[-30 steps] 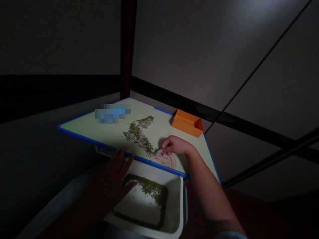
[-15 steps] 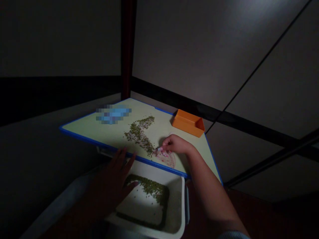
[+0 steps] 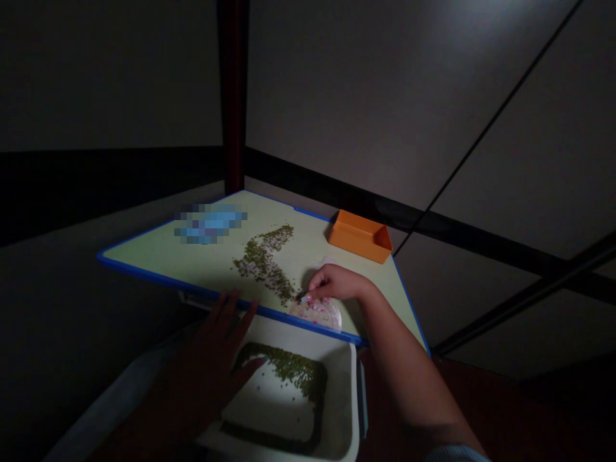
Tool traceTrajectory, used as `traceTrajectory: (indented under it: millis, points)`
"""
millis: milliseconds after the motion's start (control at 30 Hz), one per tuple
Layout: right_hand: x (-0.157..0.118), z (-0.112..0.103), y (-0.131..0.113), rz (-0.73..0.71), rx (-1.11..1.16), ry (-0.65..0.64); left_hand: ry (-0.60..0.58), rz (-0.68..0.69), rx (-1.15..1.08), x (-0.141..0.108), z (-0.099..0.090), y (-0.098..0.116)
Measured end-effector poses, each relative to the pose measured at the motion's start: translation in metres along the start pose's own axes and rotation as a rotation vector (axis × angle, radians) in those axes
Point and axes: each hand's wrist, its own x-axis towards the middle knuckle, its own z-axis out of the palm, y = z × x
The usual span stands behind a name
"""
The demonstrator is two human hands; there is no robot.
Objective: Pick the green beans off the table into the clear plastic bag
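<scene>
My right hand (image 3: 334, 283) is pinched above the right tip of a scattered patch of small green bits (image 3: 264, 260) on a pale board with a blue rim (image 3: 187, 279). Whatever lies between its fingertips is too small to make out. Just beneath it sits a round clear dish (image 3: 320, 314) holding pink and whitish pieces. My left hand (image 3: 212, 359), in shadow, has its fingers spread at the board's near edge, with the thumb over a white tub (image 3: 341, 398). Inside the tub, green bits (image 3: 298, 369) line the bottom's edges.
An orange open box (image 3: 359, 239) stands at the board's back right. A blurred blue item (image 3: 212, 224) lies at the back left. Behind the board are grey walls and a dark red post (image 3: 234, 96).
My right hand has shifted slightly down and left at the fingertips, over the dish's edge. The whole scene sits a little further left in view. My left hand stays spread.
</scene>
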Motion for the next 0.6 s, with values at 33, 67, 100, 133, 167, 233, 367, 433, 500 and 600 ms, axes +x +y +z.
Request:
traceTrajectory:
  millis: [33, 67, 100, 133, 167, 233, 367, 433, 500, 600]
  points:
    - [0.0, 0.0, 0.0, 0.0, 0.0, -0.005, 0.003, 0.0, 0.001, -0.001, 0.001, 0.0]
    - [-0.001, -0.001, 0.001, -0.002, -0.003, -0.007, 0.005, 0.001, 0.0, -0.001, 0.001, -0.001]
    - [-0.001, -0.001, 0.001, -0.005, -0.009, -0.007, 0.008, 0.003, -0.002, -0.001, 0.001, -0.001]
    - [-0.001, -0.001, 0.001, -0.009, -0.014, -0.007, 0.011, 0.004, -0.005, -0.001, 0.001, -0.001]
    - [-0.002, -0.001, 0.001, -0.011, -0.019, -0.006, 0.015, 0.003, -0.009, -0.001, 0.001, 0.0]
    - [-0.002, -0.001, 0.0, -0.015, -0.028, -0.003, 0.02, 0.004, -0.012, -0.001, 0.0, 0.0]
    - [-0.002, 0.001, -0.004, -0.02, -0.054, 0.011, 0.022, 0.019, 0.012, 0.0, -0.003, 0.002]
    - [-0.002, 0.002, -0.005, -0.014, -0.069, 0.008, 0.021, 0.019, 0.023, 0.001, -0.004, 0.002]
    - [-0.001, 0.003, -0.007, -0.005, -0.084, 0.003, 0.014, 0.014, 0.024, 0.002, -0.006, 0.003]
    - [-0.001, 0.003, -0.009, 0.011, -0.115, 0.023, 0.0, -0.01, 0.01, 0.004, -0.008, 0.005]
